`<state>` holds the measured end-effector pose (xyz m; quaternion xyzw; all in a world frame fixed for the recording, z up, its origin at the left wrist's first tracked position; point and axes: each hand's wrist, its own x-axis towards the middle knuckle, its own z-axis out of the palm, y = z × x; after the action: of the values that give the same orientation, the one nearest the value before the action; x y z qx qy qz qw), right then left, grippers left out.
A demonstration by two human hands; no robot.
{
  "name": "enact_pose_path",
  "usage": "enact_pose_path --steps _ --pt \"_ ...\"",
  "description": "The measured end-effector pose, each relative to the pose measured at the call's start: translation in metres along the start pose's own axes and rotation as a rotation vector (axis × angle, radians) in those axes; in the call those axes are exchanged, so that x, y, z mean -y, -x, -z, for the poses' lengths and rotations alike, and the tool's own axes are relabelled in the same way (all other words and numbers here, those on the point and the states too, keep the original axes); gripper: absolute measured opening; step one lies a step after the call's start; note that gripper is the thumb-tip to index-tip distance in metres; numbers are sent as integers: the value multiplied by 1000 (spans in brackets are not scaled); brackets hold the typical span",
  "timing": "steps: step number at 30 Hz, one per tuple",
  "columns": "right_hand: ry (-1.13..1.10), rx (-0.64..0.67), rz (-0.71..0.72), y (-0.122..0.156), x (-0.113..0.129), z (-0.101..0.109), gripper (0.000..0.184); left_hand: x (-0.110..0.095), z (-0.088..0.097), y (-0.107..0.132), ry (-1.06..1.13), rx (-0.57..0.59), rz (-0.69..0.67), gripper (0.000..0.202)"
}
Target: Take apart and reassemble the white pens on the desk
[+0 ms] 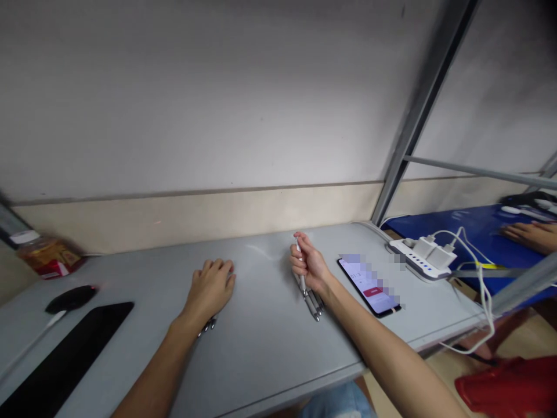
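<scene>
My right hand (308, 264) is closed round a silver pen (300, 261), held upright above the grey table (261, 348). Several more silver pens (314, 303) lie on the table just under that wrist. My left hand (212, 285) rests knuckles-up on the table with its fingers curled down; pen tips (208, 326) poke out from beneath its wrist, and what the fingers hold is hidden.
A lit phone (369, 285) lies right of my right hand. A white power strip (424, 258) with chargers and cables sits at the far right corner. A black pad (65, 354), a mouse (72, 297) and a bottle (46, 255) are left. Another person's hand (528, 235) rests on a blue table.
</scene>
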<state>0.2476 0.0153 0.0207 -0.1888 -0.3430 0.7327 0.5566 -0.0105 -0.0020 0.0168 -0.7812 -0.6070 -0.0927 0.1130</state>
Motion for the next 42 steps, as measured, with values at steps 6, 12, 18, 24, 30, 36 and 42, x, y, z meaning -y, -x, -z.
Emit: enact_pose_path --steps 6,12,18,24,30,36,42 --pt "0 -27 -32 1 1 -1 28 2 -2 0 -1 -13 2 22" --pt "25 -64 -69 3 3 -5 28 2 -2 0 21 -30 -9 22" --pt "19 -67 -118 2 5 -3 26 0 1 0 12 -25 21 23" --pt "73 -33 -169 0 -1 0 34 2 1 0 -52 -22 91 23" --pt "318 -116 -162 -2 -8 1 27 3 1 0 -64 20 142 24" --pt "618 -78 -76 -2 -11 2 25 3 0 1 -66 21 193 28" --pt "1274 -198 148 -3 -14 10 19 -3 -1 2 -50 5 131 26"
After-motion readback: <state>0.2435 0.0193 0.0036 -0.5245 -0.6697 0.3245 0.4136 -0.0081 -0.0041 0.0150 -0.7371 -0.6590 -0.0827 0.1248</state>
